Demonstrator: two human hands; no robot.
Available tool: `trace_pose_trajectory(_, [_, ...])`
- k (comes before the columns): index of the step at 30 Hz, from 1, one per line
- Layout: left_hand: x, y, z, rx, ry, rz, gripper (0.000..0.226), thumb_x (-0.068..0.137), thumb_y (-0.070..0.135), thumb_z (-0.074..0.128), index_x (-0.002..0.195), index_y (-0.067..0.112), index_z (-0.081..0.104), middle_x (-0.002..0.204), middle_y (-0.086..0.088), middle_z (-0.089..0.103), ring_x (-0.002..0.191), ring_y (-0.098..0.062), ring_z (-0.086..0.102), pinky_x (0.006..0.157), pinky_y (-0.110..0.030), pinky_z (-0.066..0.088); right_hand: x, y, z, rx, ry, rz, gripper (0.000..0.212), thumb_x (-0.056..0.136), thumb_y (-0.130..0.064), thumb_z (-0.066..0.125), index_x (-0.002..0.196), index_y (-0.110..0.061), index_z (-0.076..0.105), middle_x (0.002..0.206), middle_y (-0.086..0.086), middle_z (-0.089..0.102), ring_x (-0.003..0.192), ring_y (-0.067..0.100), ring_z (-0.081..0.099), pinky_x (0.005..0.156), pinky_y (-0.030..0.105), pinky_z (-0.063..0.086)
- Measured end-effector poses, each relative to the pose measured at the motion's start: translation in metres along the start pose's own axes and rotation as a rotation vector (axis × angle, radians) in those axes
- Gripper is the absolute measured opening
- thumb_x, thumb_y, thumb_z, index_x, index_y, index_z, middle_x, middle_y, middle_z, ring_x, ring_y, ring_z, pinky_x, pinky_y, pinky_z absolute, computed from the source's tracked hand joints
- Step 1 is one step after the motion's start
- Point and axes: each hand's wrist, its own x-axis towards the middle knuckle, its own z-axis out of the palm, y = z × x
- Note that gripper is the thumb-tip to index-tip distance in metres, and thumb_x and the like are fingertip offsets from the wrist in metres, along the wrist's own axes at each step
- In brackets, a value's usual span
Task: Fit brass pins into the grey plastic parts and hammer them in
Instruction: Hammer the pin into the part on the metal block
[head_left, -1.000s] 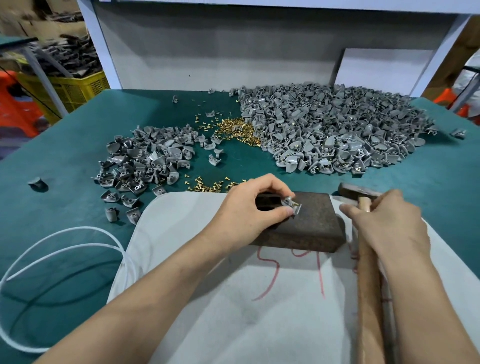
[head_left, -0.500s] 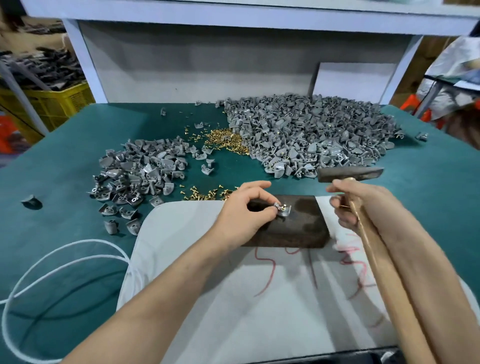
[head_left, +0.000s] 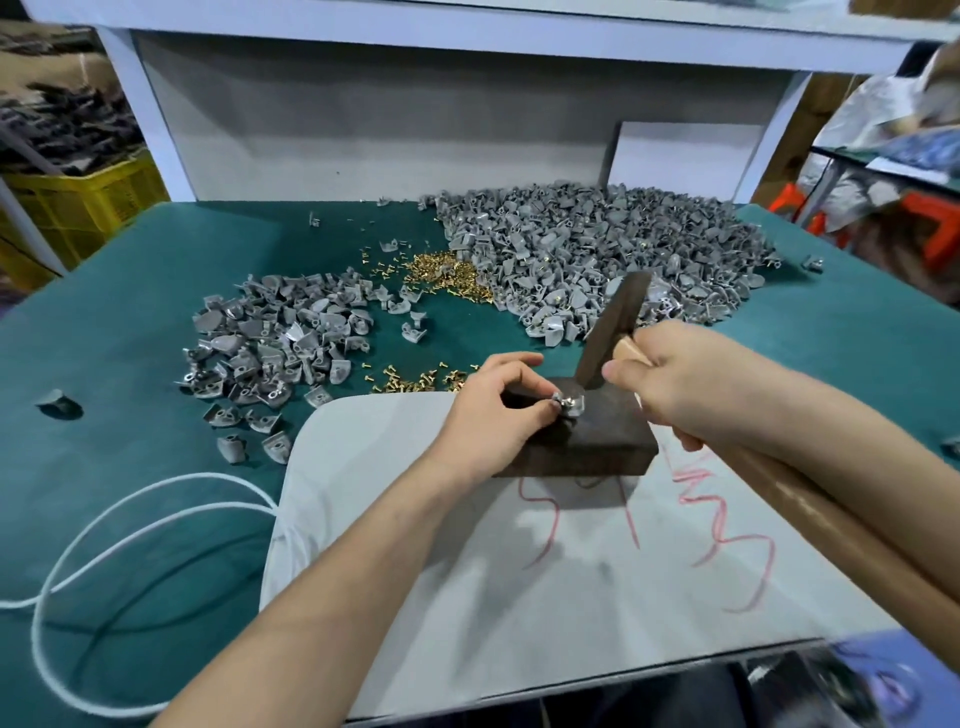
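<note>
Small grey plastic part (head_left: 570, 404) sits on top of the dark brown rectangular block (head_left: 602, 441), pinched between thumb and forefinger of your left hand (head_left: 493, 415). Your right hand (head_left: 685, 384) is wrapped round the wooden-handled hammer (head_left: 615, 327) right up by the head; dark metal head is tilted, lower end just beside the part, can't tell if it's touching. Block rests on the far edge of the pale grey board with red scribbles (head_left: 441, 545), which lies on the green felt surface (head_left: 130, 338). Loose brass pins (head_left: 415, 375) scattered just beyond the board, bigger heap of them (head_left: 447, 275) further back. Small pile of grey parts (head_left: 280, 343) to the left, large pile (head_left: 597, 249) at the back right, a few with brass showing. White cord (head_left: 104, 540) loops on the surface at left. Yellow crate (head_left: 78, 202) off the surface, far left. White shelf frame (head_left: 145, 114) with a grey back panel stands behind the piles
</note>
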Motion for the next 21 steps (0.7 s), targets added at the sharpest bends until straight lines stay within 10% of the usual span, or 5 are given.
trace_pose_trajectory(21, [0.001, 0.001, 0.001, -0.018, 0.012, -0.025, 0.009, 0.079, 0.001, 0.072, 0.075, 0.008, 0.068, 0.126, 0.003, 0.055, 0.090, 0.002, 0.058, 0.080, -0.003, 0.039, -0.007, -0.005, 0.003, 0.143, 0.054, 0.044, 0.040, 0.098, -0.024, 0.044, 0.060, -0.015, 0.038, 0.054, 0.001, 0.041, 0.045, 0.014, 0.040, 0.040, 0.016, 0.036])
